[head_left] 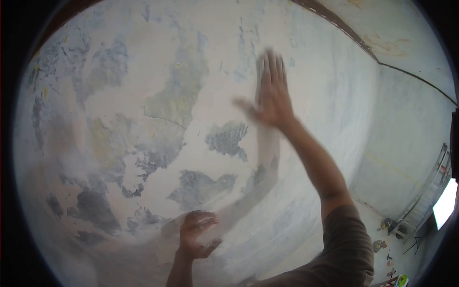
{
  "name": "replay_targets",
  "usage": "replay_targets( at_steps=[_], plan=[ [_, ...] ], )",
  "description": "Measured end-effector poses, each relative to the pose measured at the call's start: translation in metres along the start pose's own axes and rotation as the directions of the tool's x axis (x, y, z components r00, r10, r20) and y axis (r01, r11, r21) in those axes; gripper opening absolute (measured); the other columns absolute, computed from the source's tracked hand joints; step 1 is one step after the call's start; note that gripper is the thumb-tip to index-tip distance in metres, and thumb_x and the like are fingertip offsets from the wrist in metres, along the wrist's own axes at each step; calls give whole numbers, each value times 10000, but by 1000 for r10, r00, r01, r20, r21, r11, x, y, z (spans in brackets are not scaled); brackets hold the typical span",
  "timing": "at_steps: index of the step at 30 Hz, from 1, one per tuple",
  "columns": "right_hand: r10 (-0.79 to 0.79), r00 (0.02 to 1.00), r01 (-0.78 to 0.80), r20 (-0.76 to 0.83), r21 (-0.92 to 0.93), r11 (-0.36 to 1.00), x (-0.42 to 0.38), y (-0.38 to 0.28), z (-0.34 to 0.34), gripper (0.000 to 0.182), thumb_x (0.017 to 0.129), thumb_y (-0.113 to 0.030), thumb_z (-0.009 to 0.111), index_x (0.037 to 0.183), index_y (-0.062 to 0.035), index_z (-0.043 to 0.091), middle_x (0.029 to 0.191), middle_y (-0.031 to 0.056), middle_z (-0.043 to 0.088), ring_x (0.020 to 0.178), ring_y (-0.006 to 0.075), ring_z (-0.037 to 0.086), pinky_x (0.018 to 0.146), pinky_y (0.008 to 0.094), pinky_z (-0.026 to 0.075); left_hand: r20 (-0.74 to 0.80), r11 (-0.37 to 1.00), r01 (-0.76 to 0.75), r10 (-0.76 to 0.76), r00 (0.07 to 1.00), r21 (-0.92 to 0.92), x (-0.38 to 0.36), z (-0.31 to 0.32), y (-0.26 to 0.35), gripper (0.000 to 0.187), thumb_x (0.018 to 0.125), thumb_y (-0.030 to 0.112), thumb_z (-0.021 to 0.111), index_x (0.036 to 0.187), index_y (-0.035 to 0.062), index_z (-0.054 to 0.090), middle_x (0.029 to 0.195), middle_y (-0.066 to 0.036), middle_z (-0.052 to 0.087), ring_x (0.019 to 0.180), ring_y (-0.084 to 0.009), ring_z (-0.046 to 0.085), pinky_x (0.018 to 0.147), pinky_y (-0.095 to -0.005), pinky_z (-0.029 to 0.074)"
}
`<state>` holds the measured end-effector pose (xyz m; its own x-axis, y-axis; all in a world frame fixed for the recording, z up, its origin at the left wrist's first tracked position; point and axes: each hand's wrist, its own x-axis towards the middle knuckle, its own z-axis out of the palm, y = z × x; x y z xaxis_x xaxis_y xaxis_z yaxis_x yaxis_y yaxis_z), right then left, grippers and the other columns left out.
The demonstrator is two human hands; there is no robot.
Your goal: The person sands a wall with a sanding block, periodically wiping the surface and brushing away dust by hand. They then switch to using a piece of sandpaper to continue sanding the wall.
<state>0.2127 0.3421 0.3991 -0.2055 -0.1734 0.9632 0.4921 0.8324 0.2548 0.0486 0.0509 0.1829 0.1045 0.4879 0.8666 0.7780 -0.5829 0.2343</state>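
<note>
My right hand (273,98) is stretched up against a patchy wall (224,100), its fingers straight and together, the thumb out to the left. It is slightly blurred, and its palm side is hidden. Lower down, my left hand (197,235) is raised in front of the wall with fingers curled and the thumb apart, a gap showing between them. No object shows in that gap. Whitish marks are on its fingertips. The wall has smooth pale areas broken by rough grey, bluish and yellowish patches, and a thin crack line runs left of my right hand.
A brown edge (342,26) runs along the top of the wall, with a stained ceiling above. To the right is a paler side wall (399,124). A metal frame (423,191) leans near a bright opening (445,203). Small items (389,263) lie on the floor, lower right.
</note>
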Motion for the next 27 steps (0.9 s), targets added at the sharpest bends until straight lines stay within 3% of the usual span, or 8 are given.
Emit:
replay_targets(
  at_steps=[2, 6, 12, 16, 18, 20, 24, 27],
  plan=[
    [106, 994, -105, -23, 29, 994, 65, 37, 2, 1150, 844, -741, 524, 1503, 110, 121, 1582, 323, 104, 1478, 477, 74, 1207, 561, 79, -50, 988, -50, 58, 997, 144, -1, 11, -6, 319, 778, 334, 765, 967, 83, 710, 941, -84, 722, 928, -267, 688, 847, -414, 501],
    [251, 964, -249, -93, 36, 968, 83, 55, 9, 1172, 836, -754, 521, 1504, 115, 105, 1584, 321, 99, 1483, 463, 70, 1210, 542, 94, -206, 998, -54, 55, 977, 12, -7, 39, -16, 295, 802, 364, 731, 932, 101, 697, 895, -65, 723, 864, -249, 699, 826, -408, 489],
    [-30, 999, 32, 30, -69, 997, 28, 16, 0, 1154, 846, -711, 526, 1500, 133, 88, 1586, 318, 109, 1491, 433, 91, 1222, 481, 91, -154, 988, -138, 148, 977, 74, -23, 71, -35, 285, 755, 354, 755, 920, 127, 709, 774, -15, 687, 654, -194, 608, 665, -351, 430],
    [234, 971, -232, -48, 41, 972, 99, 60, 6, 1092, 879, -678, 501, 1481, 156, 133, 1599, 293, 100, 1490, 441, 79, 1218, 499, 101, -66, 951, -168, 191, 979, 258, -29, 88, -38, 282, 742, 380, 736, 852, 121, 732, 667, 18, 642, 588, -159, 537, 638, -343, 364],
    [305, 951, -304, -56, 16, 952, 71, 44, 10, 1085, 876, -685, 500, 1487, 141, 152, 1599, 291, 104, 1489, 441, 85, 1214, 507, 109, -66, 953, -136, 160, 985, 271, -33, 88, -38, 292, 749, 380, 733, 873, 115, 723, 689, 2, 647, 616, -179, 560, 658, -359, 384],
    [160, 987, -160, 1, -58, 985, 13, 6, 5, 1155, 839, -756, 491, 1498, 128, 147, 1596, 300, 100, 1492, 442, 57, 1220, 493, 87, -72, 963, -131, 152, 986, 235, -44, 83, -36, 301, 758, 371, 723, 895, 104, 713, 734, -19, 656, 662, -201, 579, 684, -372, 404],
    [96, 995, -96, -3, -64, 993, 55, 35, 3, 1167, 836, -780, 473, 1494, 132, 161, 1590, 312, 102, 1489, 450, 57, 1220, 494, 86, -181, 953, -42, 100, 978, 300, -59, 65, -31, 328, 774, 330, 692, 973, 70, 676, 892, -85, 662, 776, -285, 617, 775, -432, 460],
    [357, 931, -343, -71, 155, 926, 105, 69, 4, 1188, 834, -790, 468, 1493, 140, 134, 1588, 318, 90, 1486, 456, 58, 1221, 492, 84, -249, 860, 59, 81, 965, 507, -77, 47, -27, 420, 817, 370, 625, 1089, 51, 626, 1155, -178, 575, 1078, -355, 550, 908, -531, 427]
  ],
)
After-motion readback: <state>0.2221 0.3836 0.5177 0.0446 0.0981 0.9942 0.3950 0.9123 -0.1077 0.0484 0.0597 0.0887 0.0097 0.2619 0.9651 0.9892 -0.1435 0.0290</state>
